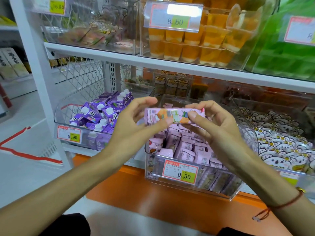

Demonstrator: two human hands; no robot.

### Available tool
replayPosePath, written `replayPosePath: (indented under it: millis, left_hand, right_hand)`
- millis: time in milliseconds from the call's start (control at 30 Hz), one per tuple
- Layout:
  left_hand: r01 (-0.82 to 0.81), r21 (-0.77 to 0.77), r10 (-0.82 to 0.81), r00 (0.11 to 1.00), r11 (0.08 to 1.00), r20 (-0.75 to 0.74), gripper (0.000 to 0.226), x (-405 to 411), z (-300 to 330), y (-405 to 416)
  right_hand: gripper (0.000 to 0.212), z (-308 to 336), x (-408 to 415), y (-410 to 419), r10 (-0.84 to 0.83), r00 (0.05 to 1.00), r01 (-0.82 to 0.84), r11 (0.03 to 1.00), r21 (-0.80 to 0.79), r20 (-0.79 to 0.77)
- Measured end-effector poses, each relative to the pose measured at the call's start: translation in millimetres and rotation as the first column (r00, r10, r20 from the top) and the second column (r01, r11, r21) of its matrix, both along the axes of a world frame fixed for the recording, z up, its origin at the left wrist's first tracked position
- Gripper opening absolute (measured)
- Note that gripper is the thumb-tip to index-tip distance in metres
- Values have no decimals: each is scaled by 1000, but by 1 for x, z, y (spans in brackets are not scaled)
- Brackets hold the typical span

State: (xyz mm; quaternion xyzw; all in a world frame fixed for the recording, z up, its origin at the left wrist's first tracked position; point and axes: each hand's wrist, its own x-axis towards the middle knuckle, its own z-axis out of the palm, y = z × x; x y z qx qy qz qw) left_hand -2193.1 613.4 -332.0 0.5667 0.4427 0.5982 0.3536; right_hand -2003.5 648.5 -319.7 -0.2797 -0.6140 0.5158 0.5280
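Here the packet lies crosswise between both hands, held in the air just above the clear bin of pink packets. The left hand pinches its left end between thumb and fingers, forefinger lifted free. The right hand pinches the right end, thumb on the front. Each grip is narrow, pressed onto the wrapper.

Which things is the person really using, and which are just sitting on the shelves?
In use: long pink printed snack packet; left hand and right hand holding its ends; small pink wrapped snacks below it.
Just sitting: purple drink cartons with white caps; orange jelly cups; white flower-print sweet bags.
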Motion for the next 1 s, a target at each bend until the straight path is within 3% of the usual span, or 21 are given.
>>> replayPosePath:
  millis: [100,167,267,367,500,667,733,800,867,933,1000]
  left_hand:
    - [27,-118,-25,999,993,23,38,-1,4,1]
    - [63,-143,-76,993,988,-85,29,-5,6,0]
    - [163,-193,-210,944,967,-254,35,-13,7,-1]
    - [253,-243,-303,932,937,-199,47,-18,9,0]
    - [199,-186,-227,964,962,-140,54,-23,10,3]
    - [200,-66,-210,919,978,-334,45,-12,9,-5]
    - [187,-9,-179,926,982,-332,40,-13,9,-4]
    - [129,19,-123,975,991,-185,34,-15,9,1]
    - [120,24,-120,992,992,-27,35,-17,6,5]
    - [176,36,-176,984,984,-1,43,-15,3,6]
    - [235,55,-231,970,970,-72,57,-13,2,4]
  right_hand:
    - [16,-3,-3,-2,23,1000,-23,999,25,18]
    - [19,-5,-3,-1,27,998,-28,999,17,63]
    - [38,-7,-1,1,6,998,-5,1000,-26,55]
    - [35,-5,-3,2,-48,999,49,998,-41,22]
    - [32,-3,-8,2,-66,997,63,996,-67,-40]
    - [28,-4,-20,-6,-55,985,32,990,137,164]
    - [29,-3,-17,-1,-59,969,18,986,167,241]
    - [31,-5,-8,8,-180,881,78,967,241,437]
    - [29,-12,-2,15,-245,685,17,947,321,686]
    - [26,-20,-2,17,-195,541,-121,945,305,818]
    - [27,-26,-4,20,-138,517,-180,947,265,845]
